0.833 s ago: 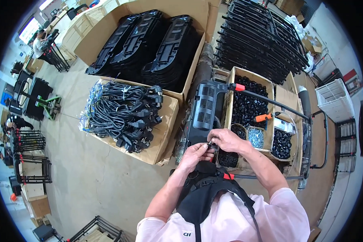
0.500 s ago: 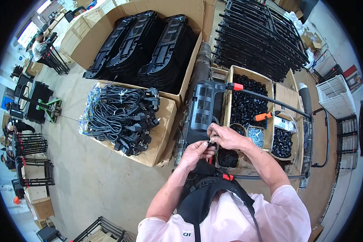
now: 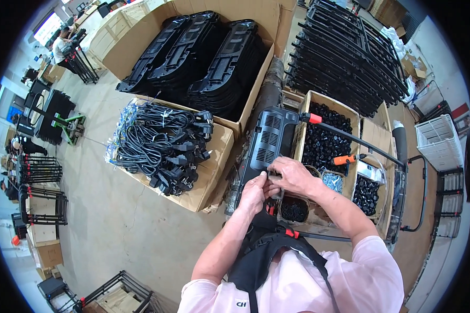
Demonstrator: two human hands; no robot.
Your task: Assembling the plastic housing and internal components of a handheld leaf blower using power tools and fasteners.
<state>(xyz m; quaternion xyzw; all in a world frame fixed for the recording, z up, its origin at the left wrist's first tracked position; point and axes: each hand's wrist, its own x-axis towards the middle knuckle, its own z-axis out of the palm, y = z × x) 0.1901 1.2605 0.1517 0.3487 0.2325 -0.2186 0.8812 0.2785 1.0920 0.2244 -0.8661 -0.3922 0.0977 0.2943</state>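
Both hands meet at the near end of a black vented plastic housing (image 3: pixel 267 138), which is joined to a black tubular frame (image 3: pixel 350 136) with red end pieces. My left hand (image 3: pixel 254 194) is closed, thumb and fingers pinched together just left of the right hand. With its fingers bent inward, my right hand (image 3: pixel 293 176) touches or nearly touches the left fingertips. Whatever small piece lies between them is hidden by the fingers. Beside the right wrist stand a small box of dark screws (image 3: pixel 294 209) and a heap of silvery-blue screws (image 3: pixel 332 181).
An orange-handled power screwdriver (image 3: pixel 344 159) lies across wooden bins of black knobs (image 3: pixel 326 130). Left of the housing, bundled black power cords (image 3: pixel 159 141) cover a carton. Behind are a large carton of black covers (image 3: pixel 224 68) and stacked black frames (image 3: pixel 350 57). People work far left.
The view has shifted slightly, so the surroundings sit a little further right. My hands stay at the housing's near end; the pale bit seen between the fingertips is now covered.
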